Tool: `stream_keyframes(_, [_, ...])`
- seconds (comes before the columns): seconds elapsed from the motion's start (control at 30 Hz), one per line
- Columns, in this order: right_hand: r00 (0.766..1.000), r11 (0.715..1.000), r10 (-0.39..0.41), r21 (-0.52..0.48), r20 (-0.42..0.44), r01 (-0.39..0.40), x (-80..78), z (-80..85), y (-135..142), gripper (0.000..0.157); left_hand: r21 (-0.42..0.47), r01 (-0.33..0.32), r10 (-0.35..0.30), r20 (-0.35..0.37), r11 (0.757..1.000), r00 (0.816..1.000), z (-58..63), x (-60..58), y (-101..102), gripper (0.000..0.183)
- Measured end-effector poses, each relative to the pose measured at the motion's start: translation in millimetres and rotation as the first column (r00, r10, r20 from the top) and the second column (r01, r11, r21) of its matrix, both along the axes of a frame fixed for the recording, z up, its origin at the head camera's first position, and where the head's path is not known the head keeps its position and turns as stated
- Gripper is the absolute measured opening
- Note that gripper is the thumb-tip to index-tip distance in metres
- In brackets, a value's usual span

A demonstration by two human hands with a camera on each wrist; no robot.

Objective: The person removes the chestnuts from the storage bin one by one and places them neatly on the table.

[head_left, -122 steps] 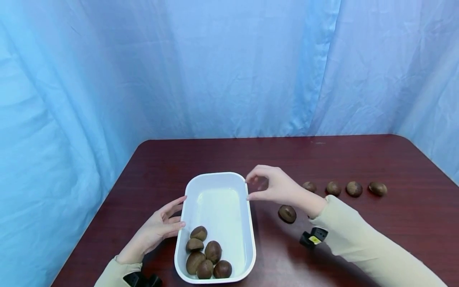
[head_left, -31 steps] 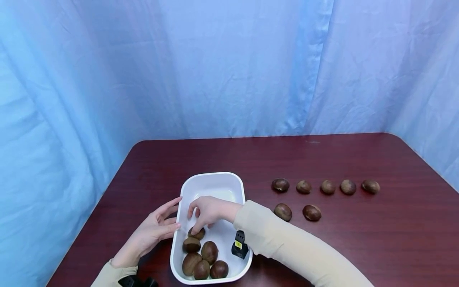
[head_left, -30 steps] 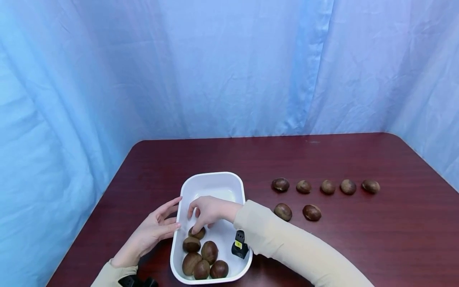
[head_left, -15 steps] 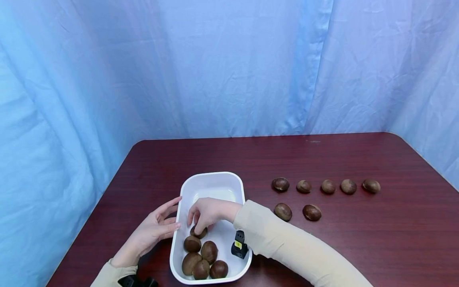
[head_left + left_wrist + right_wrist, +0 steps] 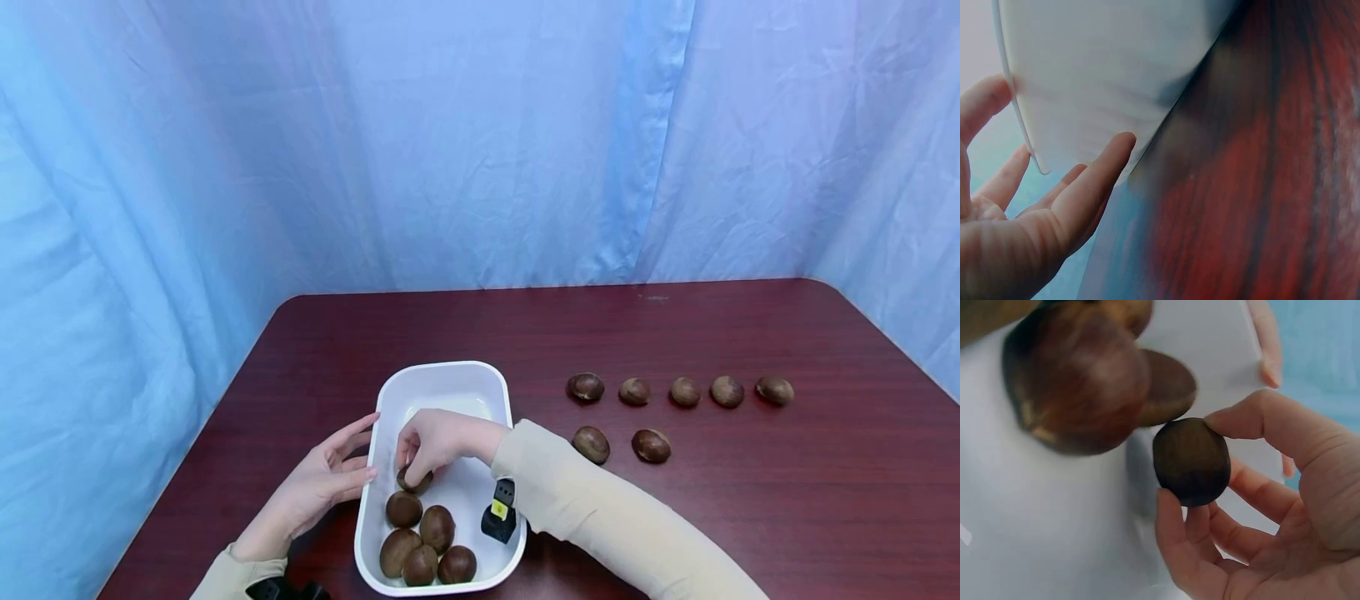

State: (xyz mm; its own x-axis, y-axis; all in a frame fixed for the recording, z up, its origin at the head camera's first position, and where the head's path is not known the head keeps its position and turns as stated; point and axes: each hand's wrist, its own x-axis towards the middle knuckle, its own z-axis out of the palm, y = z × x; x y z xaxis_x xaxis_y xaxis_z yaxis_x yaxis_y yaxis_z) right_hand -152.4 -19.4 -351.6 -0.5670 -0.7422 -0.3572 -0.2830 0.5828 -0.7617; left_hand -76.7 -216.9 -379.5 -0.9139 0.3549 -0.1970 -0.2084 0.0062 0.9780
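My right hand reaches into the white rectangular container. It pinches a brown chestnut between thumb and fingertips, as the right wrist view shows. Close beside that nut lie several other chestnuts, gathered at the container's near end. On the outside, my left hand touches the left wall with fairly straight, spread fingers. In the left wrist view its thumb lies along the wall while a fingertip meets the rim.
Right of the container, several chestnuts form a row on the dark red table. Two more, a duller chestnut and a glossy chestnut, lie nearer. A blue curtain hangs behind the table.
About four seconds ago my right hand was at the container's right rim; since then it has moved inside and taken hold of a chestnut, which has turned slightly. The left hand stays on the wall.
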Motion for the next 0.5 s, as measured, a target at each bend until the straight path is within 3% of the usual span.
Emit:
stream_keyframes(0.2, [0.994, 0.989, -0.072, -0.12, 0.077, 0.081, -3.1, 6.3, 2, 0.01, -0.007, 0.005, -0.005, -0.015, 1.0, 1.0, -1.2, -2.3, 0, 0.079])
stream_keyframes(0.5, [0.992, 0.973, -0.091, -0.205, 0.083, 0.106, -7.3, 23.7, 9, 0.015, -0.024, -0.02, 0.021, 0.009, 1.0, 1.0, -1.5, 0.0, 1, 0.079])
